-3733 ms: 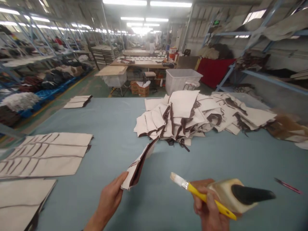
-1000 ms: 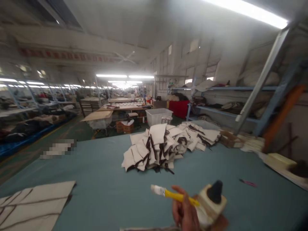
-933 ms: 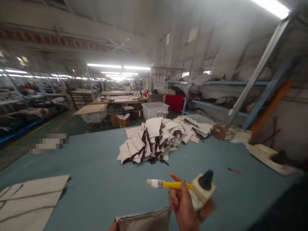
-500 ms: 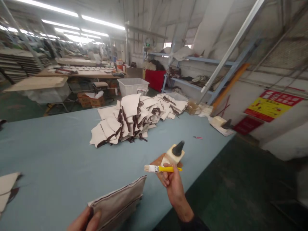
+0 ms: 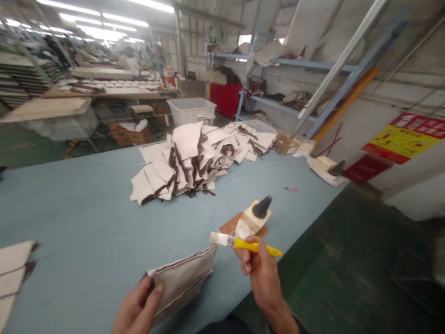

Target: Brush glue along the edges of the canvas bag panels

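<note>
My left hand [image 5: 141, 304] pinches the near left end of a flat off-white fabric piece [image 5: 186, 280] with dark-edged seams, held up at a tilt over the table. In my right hand [image 5: 262, 273] is a paintbrush with a yellow handle [image 5: 259, 246]; its pale bristles point left, close to the fabric's far upper corner. Whether bristles and fabric touch, I cannot tell. Just beyond that hand, a cream bottle with a black cone nozzle [image 5: 253, 219] lies on a brown scrap [image 5: 230, 225]. A large heap of off-white fabric pieces with dark edges [image 5: 187, 162] covers the table's far middle.
The blue-grey table [image 5: 86, 208] carries more fabric pieces [image 5: 14, 266] at its left edge. A small red-handled tool [image 5: 291, 189] lies to the right, and another black-nozzled container [image 5: 327, 168] sits near the right corner. A white bin [image 5: 193, 111] stands behind the table.
My left hand has brought the fabric piece up and to the right, showing more of the hand. The brush has tilted, its handle end now lower and farther right. The view has shifted slightly.
</note>
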Available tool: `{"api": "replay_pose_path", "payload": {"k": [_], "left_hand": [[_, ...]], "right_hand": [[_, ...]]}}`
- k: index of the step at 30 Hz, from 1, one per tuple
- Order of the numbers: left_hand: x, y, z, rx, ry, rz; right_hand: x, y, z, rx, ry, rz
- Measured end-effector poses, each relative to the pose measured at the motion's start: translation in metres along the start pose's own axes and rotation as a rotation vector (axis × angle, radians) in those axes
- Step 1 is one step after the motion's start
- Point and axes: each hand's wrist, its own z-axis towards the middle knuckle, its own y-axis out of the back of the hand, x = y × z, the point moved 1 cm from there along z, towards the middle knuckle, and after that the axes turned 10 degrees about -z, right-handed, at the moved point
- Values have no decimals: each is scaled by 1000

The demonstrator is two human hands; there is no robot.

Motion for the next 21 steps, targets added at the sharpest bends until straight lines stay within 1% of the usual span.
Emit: {"api": "replay_pose_path", "payload": {"k": [2,3,5,7,8,11,13,15,18,21], "left_hand": [[-21,-7,-3,-2,-67,-24],[-29,-10,-4,-4,-90,-41],[-37,-13,-6,-39,-142,-59],[-35,-12,-9,-58,-216,-61],[-33,-11,-12,-62,-275,-51],[-22,-6,-20,-97,-520,10],[-18,-3,-24,-116,-646,65],[-17,0,-26,-131,-709,118],[-17,4,-26,-160,-733,158],[-16,6,-27,-197,-710,157]], "right_hand": [[7,-20,-9,91,81,-57],[11,-30,-13,145,155,-102],[20,-49,-21,269,358,-211],[30,-67,-27,405,590,-330],[34,-75,-30,475,699,-383],[43,-93,-37,627,960,-528],[44,-99,-40,679,1056,-611],[42,-102,-44,714,1100,-681],[36,-102,-48,769,1148,-750],[33,-101,-52,812,1188,-815]]}}
